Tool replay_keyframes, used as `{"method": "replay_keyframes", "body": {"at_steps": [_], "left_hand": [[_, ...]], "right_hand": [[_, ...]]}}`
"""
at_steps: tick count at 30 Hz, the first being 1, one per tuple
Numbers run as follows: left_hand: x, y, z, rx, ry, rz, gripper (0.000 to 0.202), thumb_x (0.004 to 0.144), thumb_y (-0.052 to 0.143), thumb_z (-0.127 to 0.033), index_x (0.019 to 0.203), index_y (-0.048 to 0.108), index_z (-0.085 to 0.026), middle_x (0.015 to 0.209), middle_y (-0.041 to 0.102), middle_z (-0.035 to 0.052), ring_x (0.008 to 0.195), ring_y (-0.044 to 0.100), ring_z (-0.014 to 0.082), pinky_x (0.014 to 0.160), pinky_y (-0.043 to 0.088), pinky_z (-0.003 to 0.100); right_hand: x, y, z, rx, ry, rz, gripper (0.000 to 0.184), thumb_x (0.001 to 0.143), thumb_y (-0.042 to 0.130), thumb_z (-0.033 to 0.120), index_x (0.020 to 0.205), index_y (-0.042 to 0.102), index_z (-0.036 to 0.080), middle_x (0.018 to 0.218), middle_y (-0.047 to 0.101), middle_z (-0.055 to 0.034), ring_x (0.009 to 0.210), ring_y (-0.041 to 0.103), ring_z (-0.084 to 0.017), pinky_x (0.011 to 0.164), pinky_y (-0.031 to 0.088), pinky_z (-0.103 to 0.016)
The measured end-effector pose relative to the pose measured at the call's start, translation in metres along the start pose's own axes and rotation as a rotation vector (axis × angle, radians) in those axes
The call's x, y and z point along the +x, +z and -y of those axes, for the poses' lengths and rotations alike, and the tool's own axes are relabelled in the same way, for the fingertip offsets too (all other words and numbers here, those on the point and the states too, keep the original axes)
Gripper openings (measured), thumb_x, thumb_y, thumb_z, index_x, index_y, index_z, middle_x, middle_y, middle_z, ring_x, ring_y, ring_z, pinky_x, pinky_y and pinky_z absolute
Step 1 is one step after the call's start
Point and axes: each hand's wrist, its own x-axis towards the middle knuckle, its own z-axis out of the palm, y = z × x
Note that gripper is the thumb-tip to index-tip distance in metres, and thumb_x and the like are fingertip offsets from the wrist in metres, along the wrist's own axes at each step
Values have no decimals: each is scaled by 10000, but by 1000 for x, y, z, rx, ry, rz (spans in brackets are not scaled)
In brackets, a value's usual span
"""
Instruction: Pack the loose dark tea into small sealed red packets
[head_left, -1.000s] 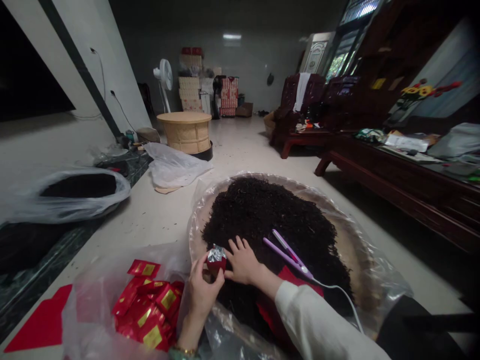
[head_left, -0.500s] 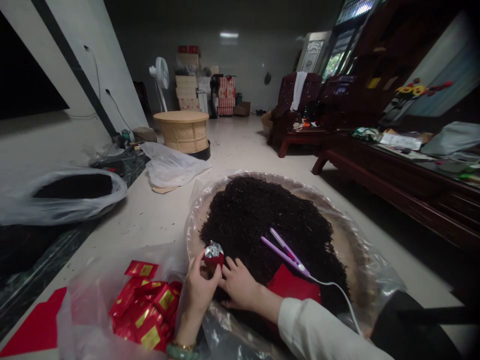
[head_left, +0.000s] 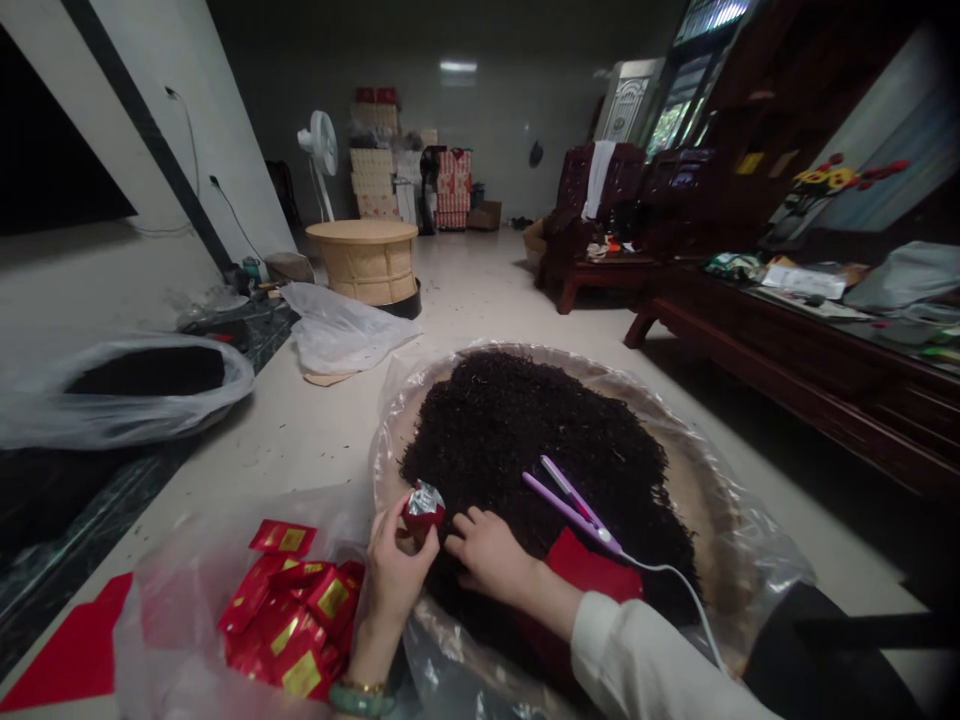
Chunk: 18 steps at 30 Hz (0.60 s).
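Note:
My left hand (head_left: 390, 578) is closed round a small red pouch with an open silver mouth (head_left: 422, 507), held upright at the near left edge of a heap of dark loose tea leaves (head_left: 532, 440). My right hand (head_left: 491, 555) rests on the leaves right beside the pouch, fingers curled into them; whether it holds any leaves is hidden. The heap lies on a wide round tray lined with clear plastic (head_left: 720, 490). A purple heat-sealing clamp (head_left: 574, 502) with a white cord lies on the leaves just right of my right hand.
Several filled red-and-gold pouches (head_left: 289, 625) lie in a clear bag at the lower left, with flat red sheets (head_left: 75, 655) beside it. A plastic-lined bag of dark leaves (head_left: 142, 385) sits left. A round wooden stool (head_left: 367, 260) and dark wooden furniture (head_left: 810, 370) stand beyond.
My right hand pulled back from the top of the heap toward me and curled beside the pouch. The left hand with the pouch shifted slightly left and down.

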Motion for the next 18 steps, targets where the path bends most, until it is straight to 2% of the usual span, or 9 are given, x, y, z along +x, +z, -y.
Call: {"method": "replay_keyframes", "body": {"at_steps": [1,3,5,7,9,11,16,18], "left_hand": [[-1,1,1,-4,-11,3,419,747,629,-329,1134,626,-168,929,657,75,678,659,190,630,581,323],[-2,4,2,-15,-25,17,419,745,630,-323,1133,624,-164,919,656,72,696,666,195,639,583,324],[-4,8,1,-27,-28,35,418,748,625,-311,1140,622,-167,937,658,75,732,674,204,654,584,327],[-5,11,-2,-33,-20,51,425,749,619,-298,1155,618,-174,972,662,82,778,682,215,678,587,338],[-5,14,-6,-27,-3,63,429,744,620,-287,1160,619,-180,989,667,85,815,685,226,707,587,352],[-5,16,-11,-12,18,67,424,736,622,-274,1150,625,-179,989,673,88,835,685,235,728,587,363],[-7,22,-22,-5,88,95,426,724,617,-221,1148,626,-182,982,675,89,868,672,238,743,586,367],[-9,27,-25,-13,119,101,445,709,620,-191,1154,622,-181,986,677,90,880,663,240,738,586,366]], "right_hand": [[-3,-6,-6,122,62,-57,284,724,746,285,985,676,198,1010,639,-105,951,571,-283,767,487,-386],[-8,-16,-19,544,220,-285,203,703,728,238,901,692,217,964,652,-70,926,587,-256,810,478,-377],[-10,-21,-30,988,373,-537,200,697,715,258,895,694,238,945,670,-36,921,602,-233,842,475,-360],[-9,-22,-39,1403,516,-675,258,704,711,321,950,684,247,911,691,-15,868,628,-218,784,502,-346],[-9,-20,-44,1670,605,-684,295,738,672,390,992,666,240,851,704,-12,758,652,-209,665,524,-336],[-9,-19,-46,1887,638,-670,277,759,629,423,947,666,223,790,710,-21,682,663,-211,602,533,-348],[-13,-32,-43,2462,657,-745,284,842,496,420,837,667,194,799,739,-67,709,703,-227,692,566,-432],[-12,-43,-41,2513,660,-811,309,859,459,414,788,664,194,774,740,-64,708,709,-229,729,565,-451]]}}
